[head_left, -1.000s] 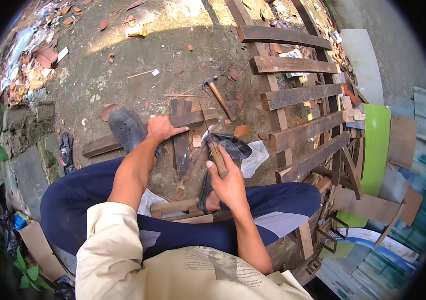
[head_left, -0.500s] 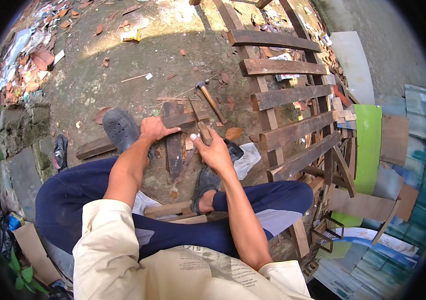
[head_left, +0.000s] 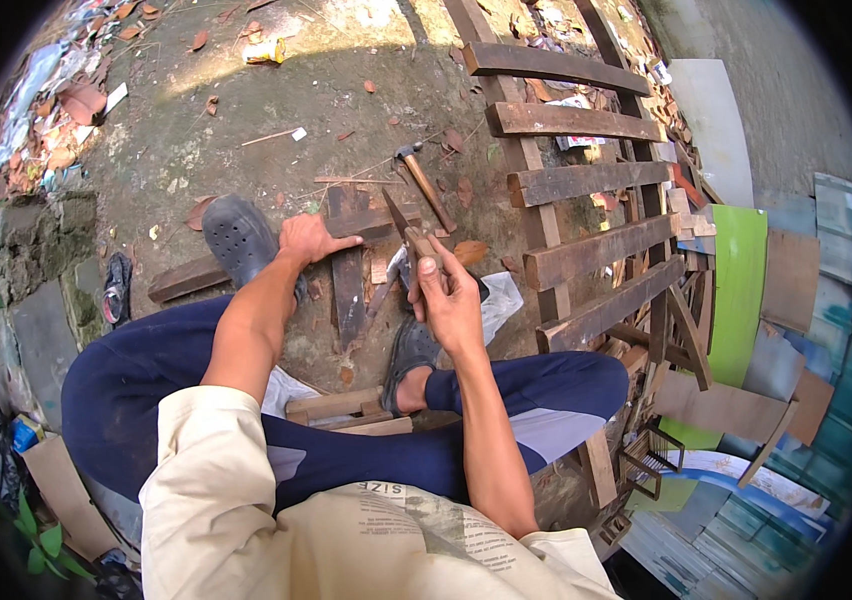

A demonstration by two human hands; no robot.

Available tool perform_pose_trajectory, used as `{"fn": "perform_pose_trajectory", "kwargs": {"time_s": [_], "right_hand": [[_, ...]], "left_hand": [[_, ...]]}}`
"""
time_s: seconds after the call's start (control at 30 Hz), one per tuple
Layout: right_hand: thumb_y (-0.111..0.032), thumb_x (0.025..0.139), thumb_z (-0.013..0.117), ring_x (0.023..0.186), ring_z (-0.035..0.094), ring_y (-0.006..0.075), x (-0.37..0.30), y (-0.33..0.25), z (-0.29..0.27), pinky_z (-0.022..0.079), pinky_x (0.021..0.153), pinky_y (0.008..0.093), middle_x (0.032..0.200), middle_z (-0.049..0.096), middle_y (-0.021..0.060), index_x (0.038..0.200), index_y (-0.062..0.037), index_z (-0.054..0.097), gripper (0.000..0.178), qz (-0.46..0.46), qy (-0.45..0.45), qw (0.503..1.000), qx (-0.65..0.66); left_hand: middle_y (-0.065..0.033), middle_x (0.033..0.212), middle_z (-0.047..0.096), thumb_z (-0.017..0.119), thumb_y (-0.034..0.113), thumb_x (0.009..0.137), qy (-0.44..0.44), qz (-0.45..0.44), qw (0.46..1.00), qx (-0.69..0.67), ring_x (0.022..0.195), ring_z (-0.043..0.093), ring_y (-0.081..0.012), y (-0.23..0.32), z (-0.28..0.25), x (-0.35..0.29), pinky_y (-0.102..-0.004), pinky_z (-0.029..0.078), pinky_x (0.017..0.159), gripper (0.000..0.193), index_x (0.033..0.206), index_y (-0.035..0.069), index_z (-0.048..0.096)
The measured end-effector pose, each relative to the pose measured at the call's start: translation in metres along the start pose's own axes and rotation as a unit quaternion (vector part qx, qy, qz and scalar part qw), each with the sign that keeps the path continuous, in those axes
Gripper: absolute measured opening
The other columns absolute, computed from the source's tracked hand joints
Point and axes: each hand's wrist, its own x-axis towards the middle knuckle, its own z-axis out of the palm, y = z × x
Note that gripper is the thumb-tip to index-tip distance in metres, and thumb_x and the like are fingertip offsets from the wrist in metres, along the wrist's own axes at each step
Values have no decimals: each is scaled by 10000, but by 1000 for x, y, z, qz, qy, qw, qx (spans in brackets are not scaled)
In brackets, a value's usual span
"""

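Clamped on the bladed tool (head_left: pixel 398 214), the right hand (head_left: pixel 451 298) holds it at the wooden beam (head_left: pixel 376 223), tip forward-left, long axis slanting across. Left hand (head_left: pixel 306 240) lies on the beam, grip unclear. Printing marks the cream shirt (head_left: pixel 346 540).

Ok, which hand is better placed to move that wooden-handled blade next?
The right hand, I'd judge: it grips the blade by its wooden handle, while the left hand rests on the dark plank.

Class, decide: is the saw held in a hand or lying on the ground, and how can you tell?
Held: the right hand grips the saw by its wooden handle, with the blade pointing forward.
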Motion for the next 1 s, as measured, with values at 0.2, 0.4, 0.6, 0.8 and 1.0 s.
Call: {"fn": "perform_pose_trajectory", "kwargs": {"time_s": [0.2,0.4,0.6,0.8,1.0], "right_hand": [[-325,1012,724,1073,644,147,-82,-19,-7,518,943,301,1225,719,166,1535,27,481,676,20,-14,999,-24],[-393,1029,689,800,597,108,16,33,15,504,724,279,942,699,79,1543,-4,491,675,-129,44,983,-126],[-305,1014,685,1229,683,366,-88,-13,-8,508,1018,383,1266,677,346,1507,95,462,673,-101,-23,991,-81],[-311,1024,658,1253,654,423,-22,15,7,495,1042,408,1282,653,369,1483,110,475,649,-113,13,990,-80],[-294,1027,641,1230,666,427,-59,-3,-4,499,1027,394,1292,657,350,1476,103,491,618,-54,15,997,-47]], "left_hand": [[-216,1025,772,579,998,651,11,-13,1000,5,1009,752,-356,-15,5,1,-445,586,891,1139,1090,-35,774],[-226,983,770,581,993,657,11,13,1000,-4,964,758,-368,6,-7,-2,-452,589,872,1144,1108,-42,765],[-246,974,764,606,975,656,27,-5,1000,10,953,757,-372,-11,8,-1,-456,587,856,1142,1131,-54,749],[-250,984,764,626,959,657,15,10,1000,-3,966,752,-385,4,-1,-1,-458,582,866,1134,1119,-69,745],[-253,983,766,648,939,662,36,-3,999,13,970,751,-394,-6,4,5,-459,580,878,1112,1096,-79,748]]}}
